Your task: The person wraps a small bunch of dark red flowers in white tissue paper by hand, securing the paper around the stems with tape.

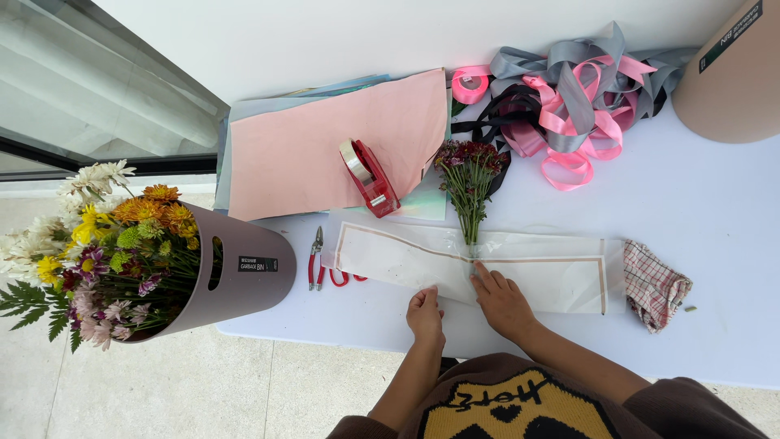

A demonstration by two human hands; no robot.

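Many flowers [106, 244] in grey bin [244, 272]

- Bare table [715, 211] lies open to the right of the right hand [502, 302], up to the checked cloth [655, 284].
- Just beyond its fingertips, the flower bunch [470, 175] blocks the way ahead.
- Left of the left hand [426, 317], red-handled pruners [317, 260] lie near; further left, the tilted flower bin [244, 272] closes that side.
- Ahead and left, a red tape dispenser [370, 177] stands on pink paper [309, 150].
- Far ahead to the right, the ribbon heap [569, 97] and a tan cylinder [727, 77] block the table's back.
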